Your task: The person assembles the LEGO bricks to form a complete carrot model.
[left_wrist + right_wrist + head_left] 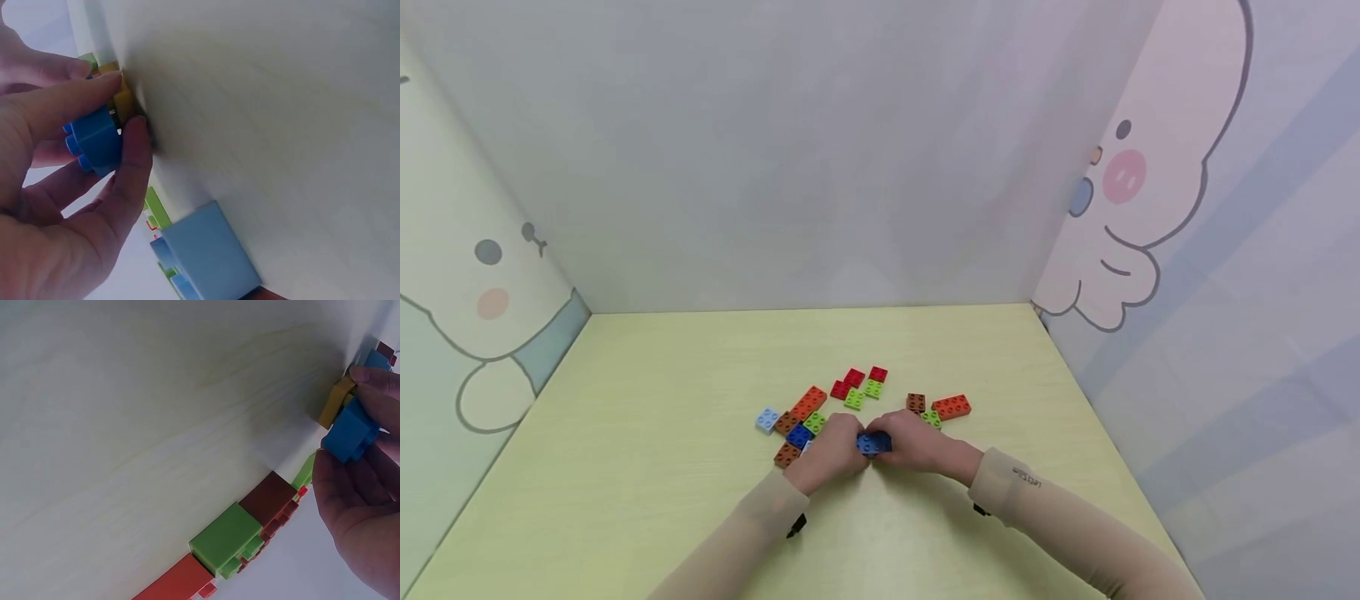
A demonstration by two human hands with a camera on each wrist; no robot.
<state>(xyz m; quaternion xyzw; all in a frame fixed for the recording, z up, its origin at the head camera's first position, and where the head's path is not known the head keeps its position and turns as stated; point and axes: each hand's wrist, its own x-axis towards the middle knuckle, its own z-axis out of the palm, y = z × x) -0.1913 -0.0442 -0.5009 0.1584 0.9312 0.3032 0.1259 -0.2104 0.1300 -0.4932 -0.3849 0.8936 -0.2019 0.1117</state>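
In the head view a blue toy building brick [873, 443] stands between my two hands, low over the table. The left wrist view shows the blue brick [97, 140] against a yellow brick [124, 103], with the blue studs turned outward. My left hand [833, 446] grips this pair from the left, thumb on one side and fingers on the other. From the right, my right hand [913, 442] pinches the same pair. In the right wrist view its thumb is near the yellow brick [336, 405], and its fingertips touch the blue brick [351, 431].
Left of the hands lie a light blue brick [767, 419], an orange brick [809, 402], a dark blue brick [799, 436] and several others. Red bricks [853, 377] and lime bricks [854, 399] lie behind. On the right are a brown brick [916, 402] and another orange brick [952, 407].
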